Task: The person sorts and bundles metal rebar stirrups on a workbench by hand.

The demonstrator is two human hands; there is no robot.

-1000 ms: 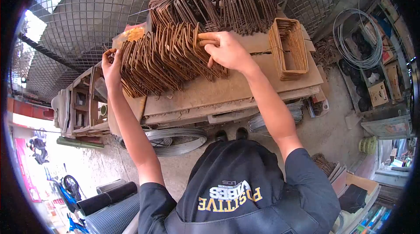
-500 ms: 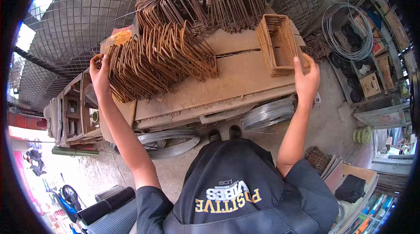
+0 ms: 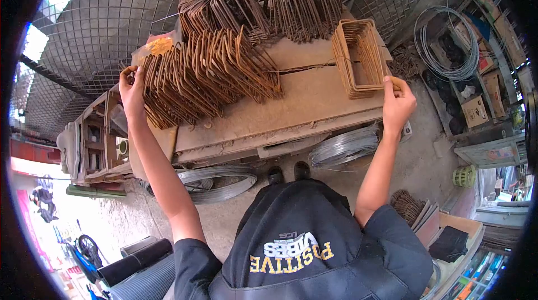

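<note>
A long row of rusty bent-wire frames leans on the worn tabletop. At its left end is my left hand, fingers curled in and thumb beside the endmost frames; what lies between the fingers is too small to tell. A stack of rusty rectangular frames stands near the table's right end. My right hand is at its right front corner, with thumb and fingers drawn together; whether they grip a frame is unclear.
Two bundles of bent wire frames stand at the table's back, before a wire mesh. Silver wire coils lie below the front edge. Another coil hangs at right. Black rolls lie lower left.
Both hands have shifted slightly to the right in view. My right hand is a little lower, and its thumb and fingers are closer together. The frame piles keep their arrangement.
</note>
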